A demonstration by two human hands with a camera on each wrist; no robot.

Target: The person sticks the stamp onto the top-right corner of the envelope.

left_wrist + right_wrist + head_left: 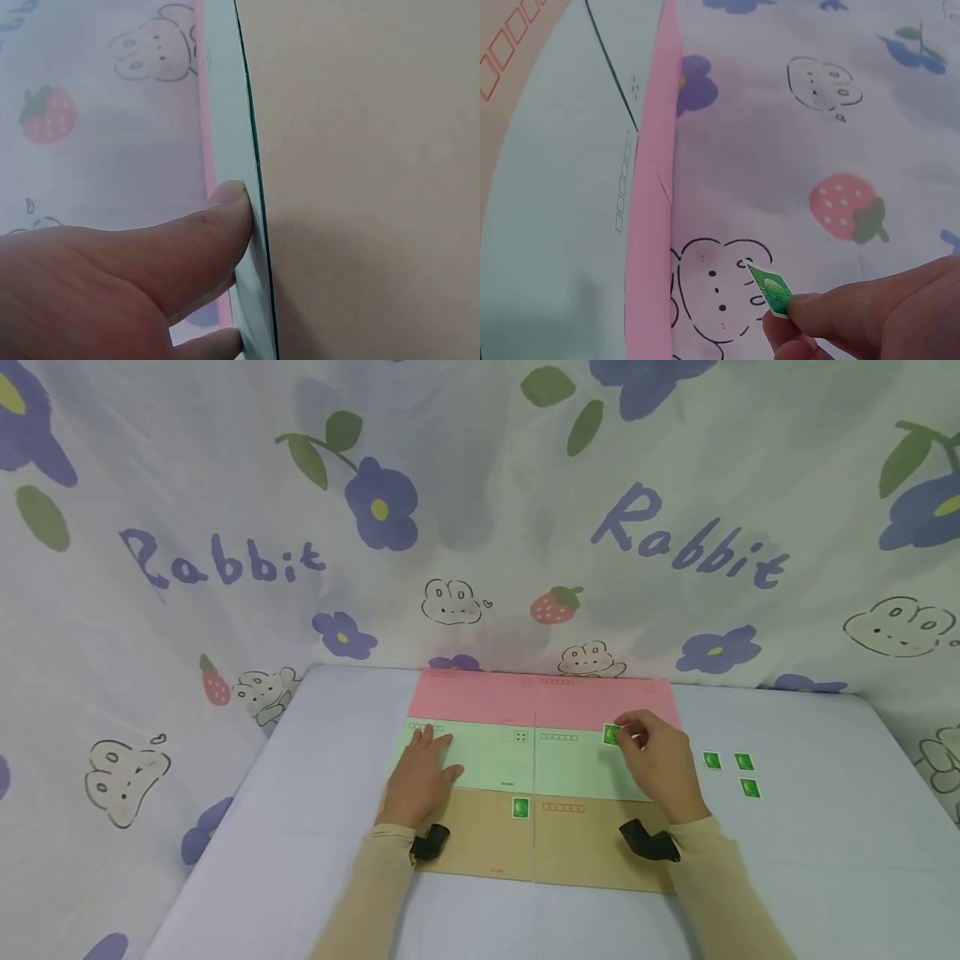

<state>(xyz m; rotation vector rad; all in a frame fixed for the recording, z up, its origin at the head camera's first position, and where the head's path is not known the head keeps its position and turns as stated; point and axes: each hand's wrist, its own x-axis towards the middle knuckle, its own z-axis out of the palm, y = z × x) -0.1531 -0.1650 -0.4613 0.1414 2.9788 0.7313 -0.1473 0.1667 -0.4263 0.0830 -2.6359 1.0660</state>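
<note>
Between thumb and fingertips, my right hand [663, 770] pinches a small green postage stamp [611, 734] over the right green envelope [577, 768]. The right wrist view shows the stamp [771, 291] tilted, held by one edge. My left hand [416, 783] rests on the left green envelope [483, 760] with its fingers extended. In the left wrist view its thumb [202, 232] lies along the envelope's surface. Another green stamp [521, 808] sits at the upper right corner of the left brown envelope [472, 839].
Three loose green stamps, one of them a stamp [712, 761] nearest the hand, lie on the white table [810, 843] to the right. Two pink envelopes, including the left one [472, 697], form the back row. A right brown envelope [577, 852] lies in front. Behind hangs a printed curtain [480, 510].
</note>
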